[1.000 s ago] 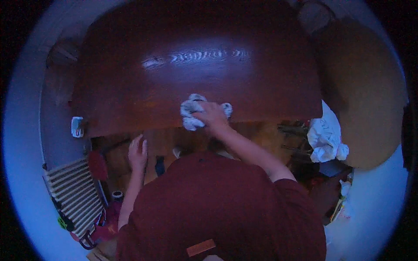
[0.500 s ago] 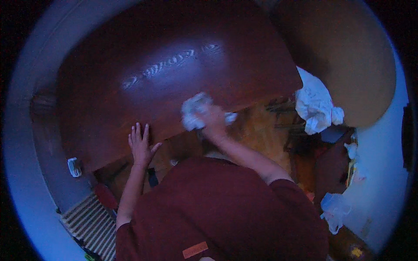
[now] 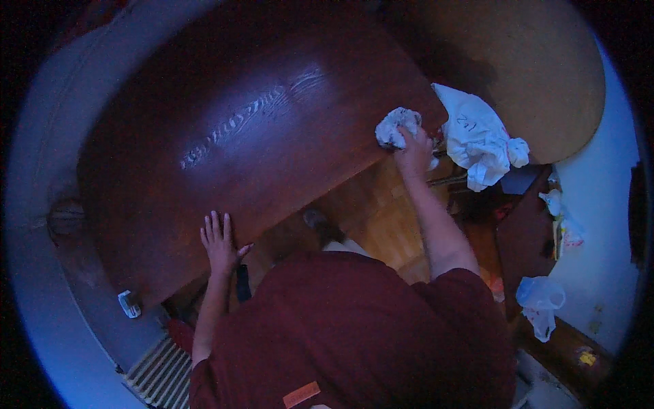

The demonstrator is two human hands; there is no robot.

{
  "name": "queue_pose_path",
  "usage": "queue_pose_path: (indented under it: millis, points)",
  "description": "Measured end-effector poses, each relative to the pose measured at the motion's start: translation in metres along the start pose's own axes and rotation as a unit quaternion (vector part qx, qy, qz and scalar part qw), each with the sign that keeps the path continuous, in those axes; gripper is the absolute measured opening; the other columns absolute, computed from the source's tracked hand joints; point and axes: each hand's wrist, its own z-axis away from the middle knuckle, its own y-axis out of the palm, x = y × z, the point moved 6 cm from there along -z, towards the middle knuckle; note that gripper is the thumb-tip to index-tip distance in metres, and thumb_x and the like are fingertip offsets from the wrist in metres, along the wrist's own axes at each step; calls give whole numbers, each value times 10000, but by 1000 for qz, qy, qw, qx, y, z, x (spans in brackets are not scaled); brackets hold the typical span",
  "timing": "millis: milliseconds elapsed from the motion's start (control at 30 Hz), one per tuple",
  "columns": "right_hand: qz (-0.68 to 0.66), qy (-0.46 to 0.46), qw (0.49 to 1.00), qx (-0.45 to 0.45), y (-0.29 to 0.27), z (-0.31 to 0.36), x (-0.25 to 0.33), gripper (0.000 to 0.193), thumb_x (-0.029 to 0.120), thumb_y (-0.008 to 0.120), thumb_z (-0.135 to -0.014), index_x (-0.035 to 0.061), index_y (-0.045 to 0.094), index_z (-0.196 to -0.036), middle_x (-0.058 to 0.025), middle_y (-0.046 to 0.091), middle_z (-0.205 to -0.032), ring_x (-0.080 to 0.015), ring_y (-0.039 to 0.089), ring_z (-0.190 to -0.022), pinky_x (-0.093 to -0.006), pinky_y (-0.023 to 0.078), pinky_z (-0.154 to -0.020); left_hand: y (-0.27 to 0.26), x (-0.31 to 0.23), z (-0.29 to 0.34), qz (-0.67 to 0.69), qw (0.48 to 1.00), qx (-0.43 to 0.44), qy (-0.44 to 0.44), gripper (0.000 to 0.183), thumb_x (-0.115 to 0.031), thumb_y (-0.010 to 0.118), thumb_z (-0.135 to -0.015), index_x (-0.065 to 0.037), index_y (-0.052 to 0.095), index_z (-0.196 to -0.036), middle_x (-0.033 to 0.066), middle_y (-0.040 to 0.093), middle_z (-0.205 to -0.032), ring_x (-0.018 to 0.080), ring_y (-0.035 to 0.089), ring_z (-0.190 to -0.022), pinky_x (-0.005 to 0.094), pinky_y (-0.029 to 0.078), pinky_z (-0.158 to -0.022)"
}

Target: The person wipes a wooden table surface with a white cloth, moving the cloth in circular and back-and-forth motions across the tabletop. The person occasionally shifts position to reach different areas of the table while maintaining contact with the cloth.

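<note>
A dark reddish-brown wooden table [image 3: 272,163] spreads out in front of me, with a bluish sheen across its middle. My right hand [image 3: 414,151] grips a crumpled white cloth [image 3: 395,127] and presses it on the tabletop at the near right corner. Part of the cloth is covered by the fingers and palm. Close to the near edge, left of my body, my left hand [image 3: 219,247] lies flat on the table with its fingers spread and nothing in it.
Right of the table corner hangs a white plastic bag [image 3: 473,140] with dark marks, before a round tan board [image 3: 552,88]. A clear plastic bag [image 3: 540,300] is farther down on the right. A ribbed radiator [image 3: 160,375] stands at lower left, near a small white object [image 3: 129,304].
My right hand has moved the cloth rightward along the near edge to the table's right corner. My left hand stays flat in place. The view has turned slightly.
</note>
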Motion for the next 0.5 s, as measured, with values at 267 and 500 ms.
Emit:
queue_pose_path:
  millis: [267, 500]
  points:
    - [-222, -249, 937, 101, 10, 119, 220, 394, 104, 648, -693, 259, 664, -1055, -71, 539, -1137, -330, 491, -1021, -450, 421, -830, -1, 1, 3, -21, 1000, -6, 4, 1036, -523, 742, -648, -125, 228, -1454, 175, 115, -1524, 361, 102, -1404, 547, 108, -1104]
    - [-56, -88, 993, 62, 15, 49, 67, 387, 119, 647, -730, 250, 651, -1094, -74, 544, -1164, -317, 521, -983, -439, 452, -806, -6, -7, 0, 21, 1000, -17, 5, 1019, -475, 771, -642, -136, 249, -1448, 158, 125, -1525, 353, 105, -1405, 538, 112, -1107]
